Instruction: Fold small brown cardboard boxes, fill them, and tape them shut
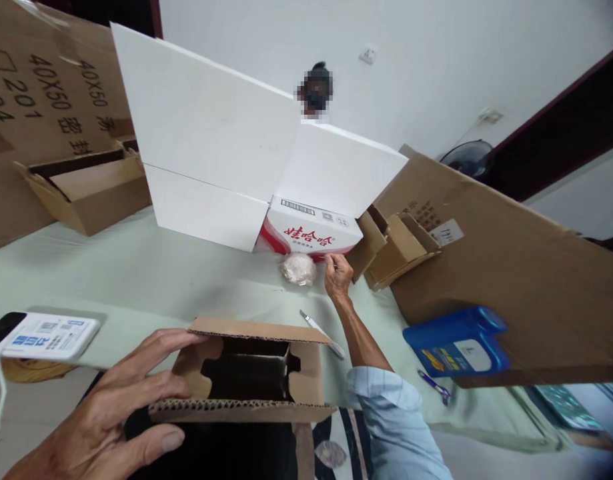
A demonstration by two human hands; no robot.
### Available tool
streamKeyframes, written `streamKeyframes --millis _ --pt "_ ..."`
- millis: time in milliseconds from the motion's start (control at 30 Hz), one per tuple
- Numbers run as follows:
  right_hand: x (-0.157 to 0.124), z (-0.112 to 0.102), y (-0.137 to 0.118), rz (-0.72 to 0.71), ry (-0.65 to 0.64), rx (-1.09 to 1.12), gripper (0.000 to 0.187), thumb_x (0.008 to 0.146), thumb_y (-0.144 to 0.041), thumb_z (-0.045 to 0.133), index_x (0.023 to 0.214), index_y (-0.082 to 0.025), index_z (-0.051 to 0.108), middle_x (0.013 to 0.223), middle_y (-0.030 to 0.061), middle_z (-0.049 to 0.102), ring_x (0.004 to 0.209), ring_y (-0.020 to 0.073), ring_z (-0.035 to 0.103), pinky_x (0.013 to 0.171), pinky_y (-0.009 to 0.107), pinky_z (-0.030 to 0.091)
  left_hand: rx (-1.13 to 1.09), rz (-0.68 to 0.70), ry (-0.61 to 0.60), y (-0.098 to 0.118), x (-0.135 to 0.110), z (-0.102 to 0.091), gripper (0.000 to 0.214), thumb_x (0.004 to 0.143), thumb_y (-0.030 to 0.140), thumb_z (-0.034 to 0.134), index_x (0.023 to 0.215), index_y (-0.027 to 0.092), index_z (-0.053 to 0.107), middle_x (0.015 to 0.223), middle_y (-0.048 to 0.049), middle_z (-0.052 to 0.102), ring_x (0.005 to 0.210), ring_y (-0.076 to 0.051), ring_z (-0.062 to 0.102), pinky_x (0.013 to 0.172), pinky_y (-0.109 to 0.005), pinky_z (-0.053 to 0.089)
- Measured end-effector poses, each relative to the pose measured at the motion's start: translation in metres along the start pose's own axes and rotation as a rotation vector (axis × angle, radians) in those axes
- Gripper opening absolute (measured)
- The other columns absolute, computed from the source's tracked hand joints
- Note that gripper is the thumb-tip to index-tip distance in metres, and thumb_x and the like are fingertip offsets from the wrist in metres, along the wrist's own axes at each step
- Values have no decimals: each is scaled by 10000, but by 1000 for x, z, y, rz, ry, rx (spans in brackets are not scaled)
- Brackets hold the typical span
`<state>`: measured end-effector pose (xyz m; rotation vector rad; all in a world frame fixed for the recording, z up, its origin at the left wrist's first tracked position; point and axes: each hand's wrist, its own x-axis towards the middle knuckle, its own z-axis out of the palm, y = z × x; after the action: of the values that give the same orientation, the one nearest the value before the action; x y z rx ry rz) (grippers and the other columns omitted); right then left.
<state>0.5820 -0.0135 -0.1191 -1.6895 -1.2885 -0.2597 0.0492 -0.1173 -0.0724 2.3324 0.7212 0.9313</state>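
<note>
At the near edge, my left hand (131, 393) grips the left end of a small brown cardboard box (241, 411). The box's top flaps stand apart, and dark items are visible inside. My right hand (337, 275) reaches forward with its fingers pinched together; whatever is between them is too small to make out. Just left of those fingers lies a clump of clear plastic wrap (299, 269). Right behind it stands a white and red printed carton (311, 230). A box cutter (322, 333) lies between the small box and my right forearm.
White panels (211, 120) rise behind the table. Open brown boxes stand left (101, 193) and right (396, 250). A blue bottle (456, 343) and a purple pen (435, 388) lie at right, beside a large cardboard sheet (511, 280). A white-and-blue packet (49, 335) lies left.
</note>
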Motion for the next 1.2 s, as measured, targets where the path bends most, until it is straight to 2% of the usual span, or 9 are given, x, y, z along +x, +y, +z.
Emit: streamKeyframes --millis 200,467,667,800,867,1000,1100,1200 --pt "-4 12 16 -48 -19 -157 387 1069 -409 494 923 -203 787 1005 121 788 956 258 663 879 355 516 35 -25 -7 -4 -6 3 242 1065 412 607 1152 291 796 1723 -29 516 1546 -302 552 1317 -400 433" --pt "-40 40 14 -110 -121 -244 333 1101 -387 519 1096 -198 793 1153 141 778 1080 275 659 978 376 517 36 -18 -21 -4 -5 3 261 1092 412 564 1158 308 794 1736 6 486 1567 -263 517 1339 -365 388" --pt "-49 40 13 -134 -182 -228 372 1104 -412 522 1249 -188 781 1308 166 757 1233 299 653 1106 432 508 51 -52 -25 -11 -11 4 225 1044 414 637 1160 329 810 1734 7 498 1542 -323 553 1323 -433 439" --pt "-49 38 14 -137 -214 -197 433 1039 -481 628 1311 -177 774 1386 180 739 1290 322 640 1145 461 502 30 -6 -14 -17 -14 7 227 1028 392 668 1210 340 792 1741 9 491 1558 -315 538 1315 -423 450" --pt "-48 39 17 -118 -212 -180 428 1045 -488 602 1283 -185 789 1379 171 750 1284 319 651 1143 464 504 26 -2 -13 -16 -13 7 234 1035 399 655 1223 345 785 1739 12 493 1558 -300 540 1312 -414 451" --pt "-39 45 21 -29 -152 -161 477 1107 -437 413 1086 -190 820 1254 170 786 1185 305 690 1088 462 522 0 -58 -11 -12 -15 6 273 1063 407 594 1251 361 786 1740 13 499 1577 -324 524 1282 -456 492" --pt "-36 53 20 18 -120 -149 430 1068 -487 483 1079 -186 790 1183 170 790 1130 313 684 1050 468 532 -46 -113 -17 -19 -17 3 356 1100 384 499 1332 383 768 1741 27 503 1577 -315 532 1264 -456 511" --pt "-37 57 14 36 -119 -135 425 1031 -555 537 1115 -197 749 1153 154 788 1108 310 666 1051 469 529 -49 -180 -14 -29 -10 -1 387 1127 379 456 1330 392 785 1677 46 587 1523 -283 600 1243 -405 530"
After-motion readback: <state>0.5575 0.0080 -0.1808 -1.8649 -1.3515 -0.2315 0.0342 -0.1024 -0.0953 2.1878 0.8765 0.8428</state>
